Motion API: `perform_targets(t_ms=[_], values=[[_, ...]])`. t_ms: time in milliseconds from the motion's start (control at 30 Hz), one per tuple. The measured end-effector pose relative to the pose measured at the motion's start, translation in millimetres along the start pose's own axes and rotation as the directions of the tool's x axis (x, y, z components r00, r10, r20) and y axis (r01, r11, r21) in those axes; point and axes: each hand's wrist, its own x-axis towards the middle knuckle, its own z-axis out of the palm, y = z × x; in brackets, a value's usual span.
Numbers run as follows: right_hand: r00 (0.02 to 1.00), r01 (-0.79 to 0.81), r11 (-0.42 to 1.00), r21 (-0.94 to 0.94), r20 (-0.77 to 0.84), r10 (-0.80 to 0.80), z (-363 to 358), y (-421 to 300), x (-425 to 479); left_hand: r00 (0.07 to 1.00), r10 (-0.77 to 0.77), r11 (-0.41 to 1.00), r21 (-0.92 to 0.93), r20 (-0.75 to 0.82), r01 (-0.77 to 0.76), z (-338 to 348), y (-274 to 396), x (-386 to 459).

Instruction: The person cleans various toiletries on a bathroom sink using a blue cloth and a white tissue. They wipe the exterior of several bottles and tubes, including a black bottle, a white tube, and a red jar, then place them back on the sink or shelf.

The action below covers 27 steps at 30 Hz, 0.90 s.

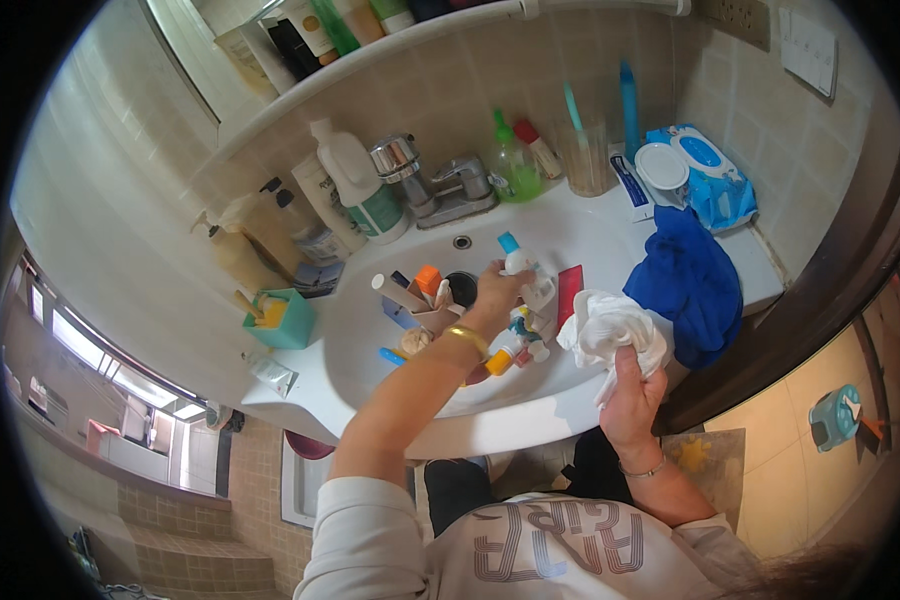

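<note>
Over the white washbasin (495, 420), my left hand (502, 289) reaches in among bottles and small toiletries. Its fingers touch a clear bottle with a blue cap (521, 259); whether they grip it is hard to tell. A yellow-capped tube (504, 358) and a red flat item (569, 294) lie near that hand. Left of it stands a pinkish holder (433, 319) with an orange box (427, 280) and a pale tube in it. My right hand (634, 390) holds a crumpled white cloth (615, 330) above the basin's right rim, beside a blue cloth (682, 281).
A chrome faucet (461, 191) rises at the back, between a large white bottle (360, 184) and a green soap bottle (516, 169). A wipes pack (709, 172) sits at the right, a teal box (281, 321) at the left. A shelf edge (390, 45) crosses above.
</note>
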Motion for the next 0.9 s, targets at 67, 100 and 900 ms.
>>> perform_targets(t_ms=[67,100,900], values=[[1.000,-0.012,1.000,0.008,0.002,0.012,0.9,-0.4,2.6,0.990,0.073,0.984,-0.172,0.117,-0.053,-13.0,30.3,-34.4],[1.000,-0.020,0.999,0.029,0.000,0.020,2.1,0.1,3.6,0.971,0.150,0.959,-0.266,0.186,-0.097,-24.3,39.9,-49.0],[0.873,0.353,0.795,-0.493,0.479,-0.090,55.9,-11.5,-2.0,0.946,0.319,0.812,-0.531,0.057,-0.242,-33.7,21.3,-225.0]])
